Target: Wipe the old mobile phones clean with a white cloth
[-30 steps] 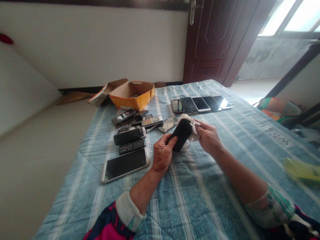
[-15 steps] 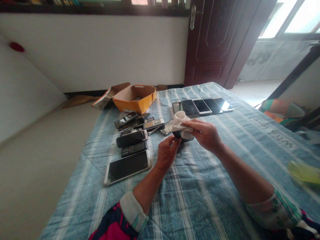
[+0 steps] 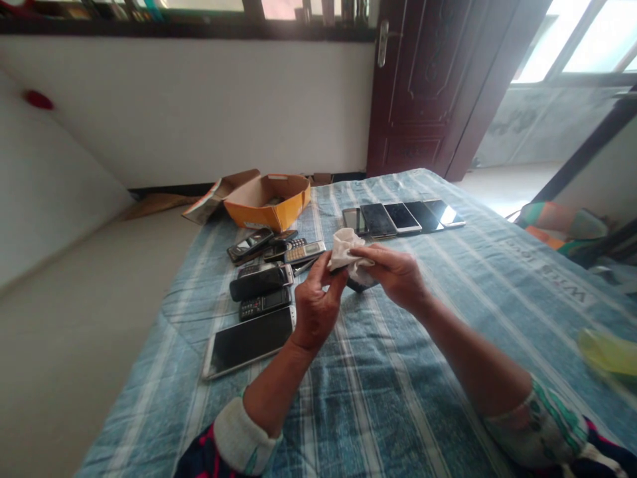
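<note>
My left hand (image 3: 317,304) and my right hand (image 3: 395,273) meet above the striped blue bedcover (image 3: 378,372). Both pinch a crumpled white cloth (image 3: 344,245). A small black phone (image 3: 359,284) is almost hidden under the cloth and my right hand; I cannot tell which fingers hold it. A heap of old keypad phones (image 3: 269,262) and a large smartphone (image 3: 247,340) lie to the left of my left hand. A row of several smartphones (image 3: 403,218) lies beyond my right hand.
An open orange cardboard box (image 3: 269,199) sits at the far left corner of the bed. A dark wooden door (image 3: 428,86) stands behind it. A yellow-green object (image 3: 607,352) lies at the right edge. The floor runs along the bed's left side.
The black phone was upright in my left hand, with the cloth behind it. Now it is lowered and covered by the cloth, and my left hand has risen to grip the cloth too.
</note>
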`<state>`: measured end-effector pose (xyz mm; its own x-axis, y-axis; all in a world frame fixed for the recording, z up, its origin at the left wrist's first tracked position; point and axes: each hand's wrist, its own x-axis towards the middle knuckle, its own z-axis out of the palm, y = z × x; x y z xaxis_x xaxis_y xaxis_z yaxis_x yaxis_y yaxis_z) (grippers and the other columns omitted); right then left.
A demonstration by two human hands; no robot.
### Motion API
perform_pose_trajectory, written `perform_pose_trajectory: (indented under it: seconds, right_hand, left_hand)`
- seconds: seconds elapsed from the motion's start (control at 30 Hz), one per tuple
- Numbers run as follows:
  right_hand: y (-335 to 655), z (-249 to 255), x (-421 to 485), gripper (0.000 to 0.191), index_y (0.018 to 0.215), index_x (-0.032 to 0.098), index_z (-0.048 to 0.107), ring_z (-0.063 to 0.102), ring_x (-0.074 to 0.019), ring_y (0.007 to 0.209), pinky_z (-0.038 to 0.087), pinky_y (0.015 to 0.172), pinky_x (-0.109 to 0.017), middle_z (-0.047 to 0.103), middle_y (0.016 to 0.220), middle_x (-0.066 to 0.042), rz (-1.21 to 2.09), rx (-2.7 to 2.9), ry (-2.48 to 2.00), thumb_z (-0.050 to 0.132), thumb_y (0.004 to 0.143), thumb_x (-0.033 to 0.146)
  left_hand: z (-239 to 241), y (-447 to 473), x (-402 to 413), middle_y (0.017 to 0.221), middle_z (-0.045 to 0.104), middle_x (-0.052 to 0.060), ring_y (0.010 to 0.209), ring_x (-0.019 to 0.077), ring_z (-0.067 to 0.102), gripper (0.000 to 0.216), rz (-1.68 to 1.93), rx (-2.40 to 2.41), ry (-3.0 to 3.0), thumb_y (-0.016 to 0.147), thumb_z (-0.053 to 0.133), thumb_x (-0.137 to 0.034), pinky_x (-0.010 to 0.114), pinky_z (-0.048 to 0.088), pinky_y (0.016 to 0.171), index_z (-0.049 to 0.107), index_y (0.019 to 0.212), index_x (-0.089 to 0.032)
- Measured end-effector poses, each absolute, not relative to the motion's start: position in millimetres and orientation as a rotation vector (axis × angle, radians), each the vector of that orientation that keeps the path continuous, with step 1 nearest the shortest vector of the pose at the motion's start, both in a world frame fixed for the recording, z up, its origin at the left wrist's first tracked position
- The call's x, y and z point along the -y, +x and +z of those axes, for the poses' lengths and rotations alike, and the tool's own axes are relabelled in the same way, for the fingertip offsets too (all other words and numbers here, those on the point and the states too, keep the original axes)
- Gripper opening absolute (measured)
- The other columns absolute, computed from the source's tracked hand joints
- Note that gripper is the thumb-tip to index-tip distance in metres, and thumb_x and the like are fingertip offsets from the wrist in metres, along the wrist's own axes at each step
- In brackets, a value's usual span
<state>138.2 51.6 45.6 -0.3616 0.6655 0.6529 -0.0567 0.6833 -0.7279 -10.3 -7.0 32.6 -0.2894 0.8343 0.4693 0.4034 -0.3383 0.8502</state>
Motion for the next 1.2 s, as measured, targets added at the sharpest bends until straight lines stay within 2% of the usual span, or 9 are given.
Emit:
perform_pose_trajectory:
  seconds: [0.2,0.37,0.53,0.87,1.2]
  right_hand:
    - [138.6,28.2,-59.2,0.026,0.106,0.028,0.069,0.062,-0.0126,0.080,0.049,0.071,-0.026,0.068,0.088,0.001,0.881,1.725,-0.571,0.059,0.082,0.021]
    - [147.4,15.7,-66.1,0.023,0.103,0.024,0.070,0.062,-0.0140,0.077,0.049,0.068,-0.027,0.067,0.083,-0.001,0.775,1.845,-0.643,0.057,0.084,0.025]
    - [153.9,8.3,-70.1,0.024,0.103,0.021,0.070,0.063,-0.0142,0.076,0.049,0.068,-0.026,0.067,0.083,-0.002,0.701,1.922,-0.673,0.054,0.085,0.021]
    - [132.5,40.7,-45.0,0.027,0.109,0.025,0.067,0.064,-0.0144,0.087,0.050,0.077,-0.027,0.068,0.097,-0.003,0.636,1.768,-0.610,0.056,0.085,0.020]
    - [147.7,8.6,-64.3,0.023,0.102,0.024,0.070,0.063,-0.0145,0.077,0.049,0.070,-0.027,0.067,0.084,-0.001,0.813,1.804,-0.672,0.058,0.082,0.024]
  left_hand:
    - [29.2,-17.0,3.1,0.103,0.071,0.006,0.096,0.0219,0.067,0.048,1.684,-1.566,1.600,0.080,0.063,-0.039,0.030,0.053,0.086,0.055,0.122,-0.015]
    - [26.3,-24.7,2.1,0.104,0.071,0.005,0.092,0.0205,0.067,0.035,1.632,-1.602,1.696,0.083,0.059,-0.037,0.029,0.053,0.085,0.063,0.113,-0.018]
    - [28.2,-26.7,3.2,0.101,0.071,0.002,0.085,0.0193,0.068,0.029,1.634,-1.666,1.777,0.085,0.055,-0.036,0.028,0.055,0.079,0.067,0.107,-0.021]
    - [36.0,-15.1,11.1,0.093,0.072,0.005,0.081,0.0180,0.068,0.024,1.617,-1.678,2.064,0.087,0.054,-0.030,0.025,0.052,0.076,0.068,0.101,-0.018]
    - [40.1,-24.3,9.4,0.088,0.072,0.004,0.079,0.0182,0.067,0.025,1.571,-1.746,1.953,0.086,0.053,-0.033,0.026,0.051,0.077,0.068,0.097,-0.018]
